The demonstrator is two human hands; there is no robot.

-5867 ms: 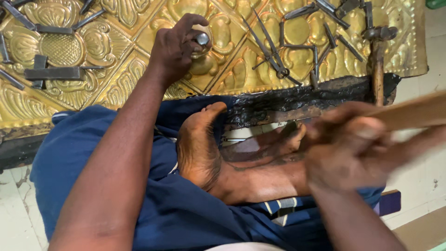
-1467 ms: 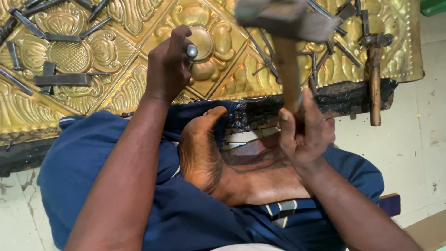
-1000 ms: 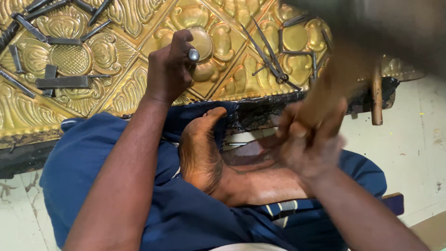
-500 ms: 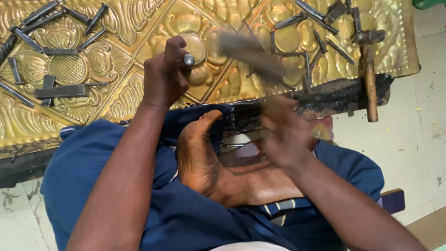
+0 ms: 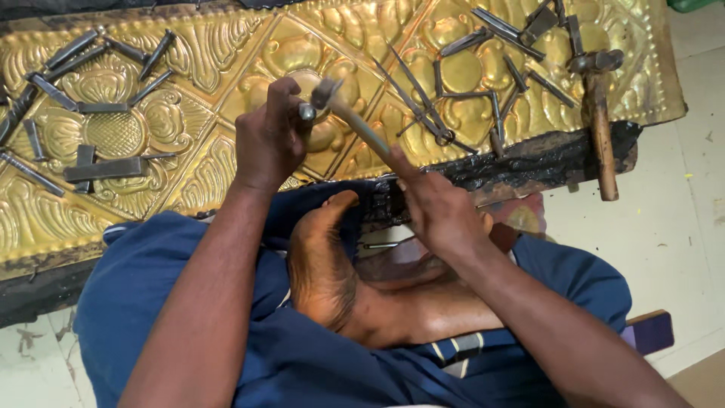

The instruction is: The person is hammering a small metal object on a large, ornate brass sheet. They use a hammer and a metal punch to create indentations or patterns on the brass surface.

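The left hand (image 5: 268, 140) is closed in a fist around a steel punch (image 5: 306, 112), of which only the round, grey top end shows above the fingers. The punch stands roughly upright on the embossed brass sheet (image 5: 226, 83), over a raised rounded boss near the middle of the panel. The tip is hidden by the hand.

The right hand (image 5: 438, 208) grips the wooden handle of a hammer (image 5: 355, 125). The handle runs up and to the left from the fist; the metal head (image 5: 325, 92) sits just beside the top of the punch, touching it or very nearly so. Motion blur leaves contact uncertain.

The brass sheet bears floral and scroll relief within diamond-shaped borders. It lies on a dark, pitch-black backing (image 5: 529, 162) whose edge shows along the near side.

Loose tools on the sheet:
- A cluster of steel punches and chisels (image 5: 91, 106) on the left part, several lying flat at varied angles.
- A pair of dividers (image 5: 419, 106) just right of the hammer handle, legs pointing up and left.
- More punches (image 5: 506, 68) at the upper right.
- A second hammer (image 5: 596, 121) at the right edge, its wooden handle hanging over the backing toward the floor.

The person sits cross-legged in blue cloth (image 5: 302, 363), with one bare foot (image 5: 325, 257) sole-up between the forearms, just below the near edge of the panel. Pale floor (image 5: 664, 242) shows to the right.
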